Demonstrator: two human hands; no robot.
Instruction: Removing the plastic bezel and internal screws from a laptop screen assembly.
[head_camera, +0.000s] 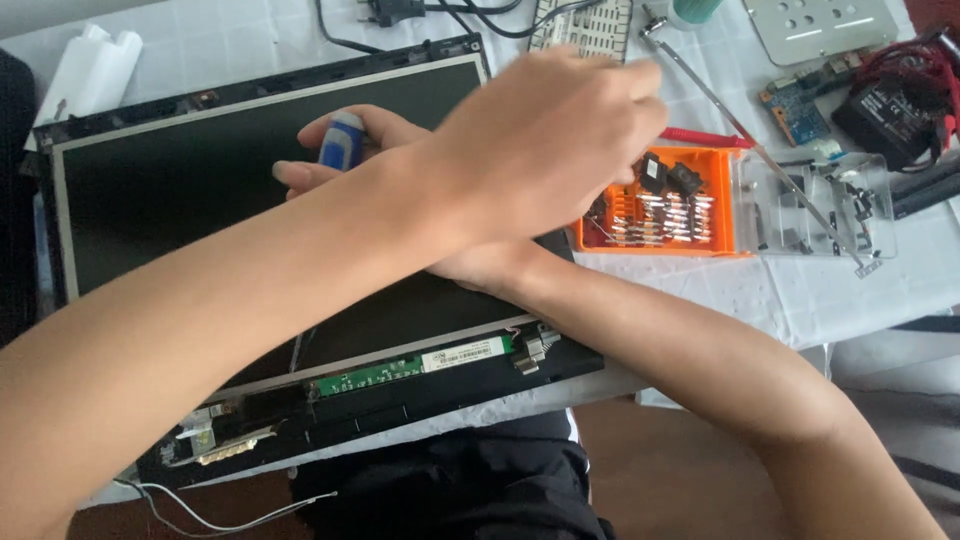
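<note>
- Blue-handled screwdriver sits gripped in the right hand, over the screen panel lying across the table's near edge.
- Left hand crosses above it, fingers curled over the orange bit case; what they hold, I cannot tell.
- Circuit boards crowd the far right corner.

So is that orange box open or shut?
Open. The orange box shows its rows of bits uncovered, and its clear lid lies flat beside it. The left hand reaches over it.

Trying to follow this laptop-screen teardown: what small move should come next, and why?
Probably the left hand picks a bit from the orange bit case: its fingers are already over the open case, while the right hand holds the blue-handled screwdriver over the screen panel.
</note>
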